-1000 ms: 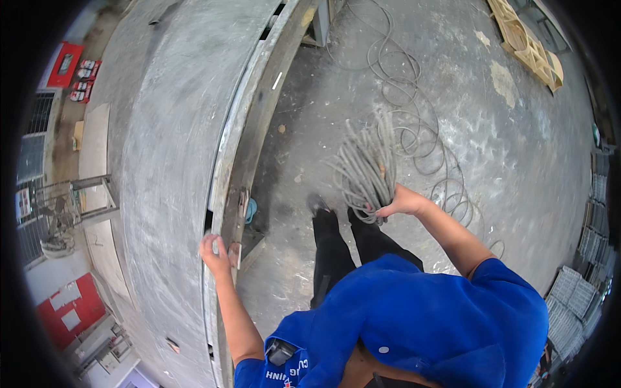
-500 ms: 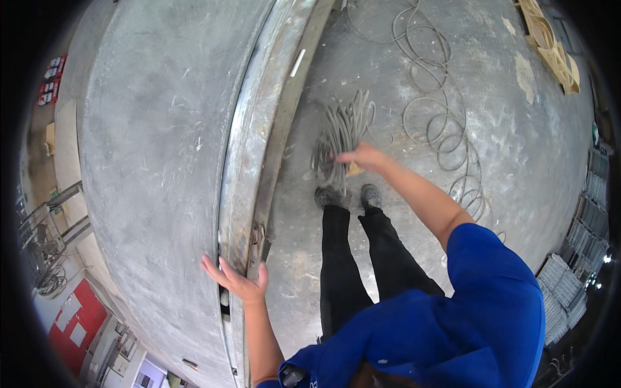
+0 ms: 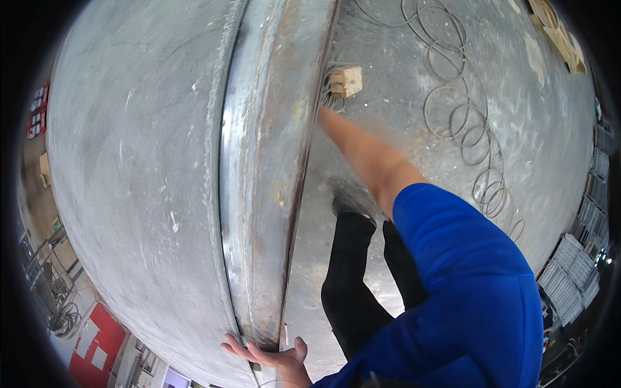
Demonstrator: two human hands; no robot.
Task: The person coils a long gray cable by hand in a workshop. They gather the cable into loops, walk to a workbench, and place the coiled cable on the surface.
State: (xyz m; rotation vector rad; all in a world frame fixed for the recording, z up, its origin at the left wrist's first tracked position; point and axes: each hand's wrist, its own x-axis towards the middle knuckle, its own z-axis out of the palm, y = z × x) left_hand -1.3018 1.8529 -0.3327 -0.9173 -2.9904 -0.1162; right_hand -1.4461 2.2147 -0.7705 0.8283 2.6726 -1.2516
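My left hand (image 3: 268, 354) lies across the near end of a long metal edge beam (image 3: 272, 168), thumb and fingers spread, holding nothing. The beam runs along a wide grey slab-like surface (image 3: 149, 142). From the right, my right forearm (image 3: 362, 145) reaches down beside the beam, and its hand is hidden behind the beam's edge. Close to that wrist, part of a grey cable coil (image 3: 332, 100) shows on the floor, the rest covered by the beam. A tan block (image 3: 347, 81) sits against the coil.
Loose loops of thin cable (image 3: 462, 119) trail over the grey concrete floor to the right. Tan parts (image 3: 559, 32) lie at the far right, stacked grey panels (image 3: 569, 278) along the right side. A red panel (image 3: 97, 346) stands at the lower left.
My right hand has moved forward and left with the cable coil, from open floor to behind the beam. My body leans further over; my left hand stays on the beam.
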